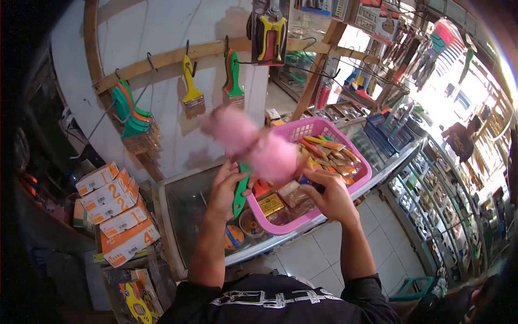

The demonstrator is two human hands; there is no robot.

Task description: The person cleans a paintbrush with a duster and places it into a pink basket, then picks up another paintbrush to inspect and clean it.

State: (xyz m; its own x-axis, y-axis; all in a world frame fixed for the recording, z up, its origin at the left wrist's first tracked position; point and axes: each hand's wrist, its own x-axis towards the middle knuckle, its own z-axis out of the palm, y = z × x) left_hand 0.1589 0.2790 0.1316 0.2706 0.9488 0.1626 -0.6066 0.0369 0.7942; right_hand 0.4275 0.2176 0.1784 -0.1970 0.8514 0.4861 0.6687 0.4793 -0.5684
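Note:
My left hand [220, 191] is closed on the green handle of a paintbrush [240, 193], which points upward; its bristle end is hidden behind pink fluff. In my right hand [332, 195] is the dark blue handle of a pink fluffy duster [275, 157], its head smeared by motion and reaching across to above my left hand. Below and between both hands stands a pink plastic basket [362, 181]. It holds several paintbrushes [329, 154] with orange and yellow handles, and a gold packet [270, 205].
Paintbrushes hang from hooks on a wooden rail [208, 49]: green ones [129, 108], a yellow one [191, 89]. The basket sits on a glass counter [183, 200]. Orange-and-white boxes [127, 237] are stacked at left. A dark blue tray [386, 135] lies further right.

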